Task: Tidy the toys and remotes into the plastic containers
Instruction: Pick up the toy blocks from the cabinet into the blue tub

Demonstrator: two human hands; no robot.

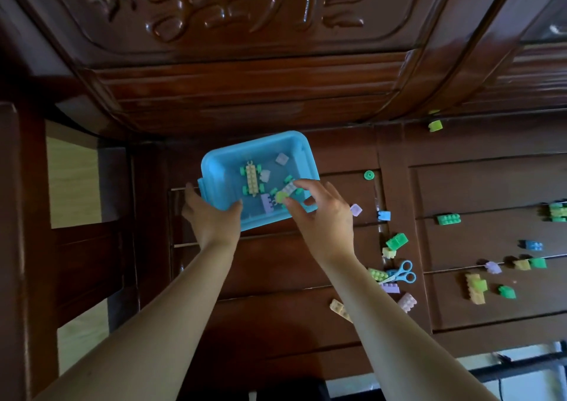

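A blue plastic container (214,167) sits on the dark wooden bench seat. Inside it lie a yellow-and-green brick vehicle (252,178), a purple brick (266,203), pale bricks and a small yellow-green piece (280,197). My left hand (211,216) grips the container's near left rim, thumb inside the wall. My right hand (322,213) hovers over the container's near right corner with fingers spread, fingertips beside the yellow-green piece; nothing is clearly held. Loose bricks lie scattered to the right, such as a green brick (448,219) and a blue brick (384,215).
Blue-handled scissors (402,273) lie among bricks by my right forearm. A green round piece (369,175) rests right of the container. A carved wooden backrest (245,63) rises behind the seat. An armrest (18,216) borders the left side, and floor shows at the bottom right.
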